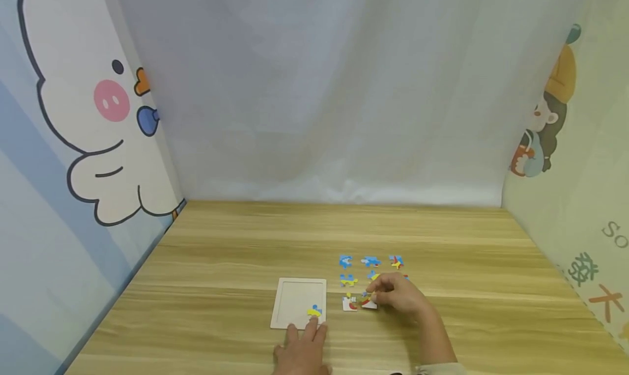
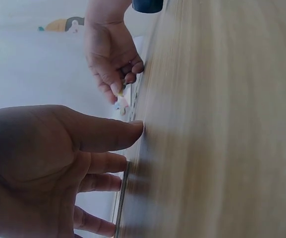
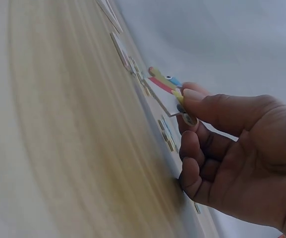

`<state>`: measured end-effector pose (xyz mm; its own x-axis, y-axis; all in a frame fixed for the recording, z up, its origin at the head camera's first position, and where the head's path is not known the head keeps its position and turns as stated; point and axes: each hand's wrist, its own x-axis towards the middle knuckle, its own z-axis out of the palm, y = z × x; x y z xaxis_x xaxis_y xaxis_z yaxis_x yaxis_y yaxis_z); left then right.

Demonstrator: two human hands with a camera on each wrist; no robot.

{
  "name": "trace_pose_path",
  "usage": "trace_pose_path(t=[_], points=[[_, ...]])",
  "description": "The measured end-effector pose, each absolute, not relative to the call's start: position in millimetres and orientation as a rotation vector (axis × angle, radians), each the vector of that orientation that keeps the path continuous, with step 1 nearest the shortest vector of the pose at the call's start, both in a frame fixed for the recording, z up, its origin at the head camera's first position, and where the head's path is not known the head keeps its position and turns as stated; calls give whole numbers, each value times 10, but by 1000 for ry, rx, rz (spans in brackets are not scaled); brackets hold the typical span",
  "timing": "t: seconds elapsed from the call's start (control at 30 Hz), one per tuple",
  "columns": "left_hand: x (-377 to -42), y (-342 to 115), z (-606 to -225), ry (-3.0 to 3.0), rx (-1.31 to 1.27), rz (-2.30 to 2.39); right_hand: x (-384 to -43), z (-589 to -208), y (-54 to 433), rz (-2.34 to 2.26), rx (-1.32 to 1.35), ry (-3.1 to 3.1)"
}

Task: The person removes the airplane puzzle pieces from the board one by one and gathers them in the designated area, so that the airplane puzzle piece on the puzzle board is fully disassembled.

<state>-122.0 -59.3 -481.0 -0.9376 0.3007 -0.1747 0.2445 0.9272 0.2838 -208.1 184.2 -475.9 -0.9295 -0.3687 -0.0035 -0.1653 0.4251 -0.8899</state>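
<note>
My right hand (image 1: 399,296) pinches a puzzle piece (image 1: 368,302) between thumb and fingers. In the right wrist view the held piece (image 3: 163,95) is tilted above the table, white with red, yellow and blue print. My left hand (image 1: 302,353) has its fingers extended, with fingertips at the front edge of a pale square puzzle tray (image 1: 292,290). In the left wrist view its fingers meet the thin tray edge (image 2: 122,196). One yellow and blue piece (image 1: 314,311) lies in the tray's front right corner, just ahead of the left fingertips.
Loose puzzle pieces lie right of the tray: blue ones (image 1: 346,261) at the back, a yellow and blue one (image 1: 348,280) in the middle, a white and red one (image 1: 350,303) in front. The wood-grain table (image 1: 196,309) meets a pale curtain (image 1: 314,118) behind.
</note>
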Motion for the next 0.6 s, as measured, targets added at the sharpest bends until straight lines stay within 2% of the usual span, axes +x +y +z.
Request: trace_pose_path(t=[0.6], points=[[-1211,-584,-4795,2882,402,417,-2039,-4795,1960,-1446,-325,2635]])
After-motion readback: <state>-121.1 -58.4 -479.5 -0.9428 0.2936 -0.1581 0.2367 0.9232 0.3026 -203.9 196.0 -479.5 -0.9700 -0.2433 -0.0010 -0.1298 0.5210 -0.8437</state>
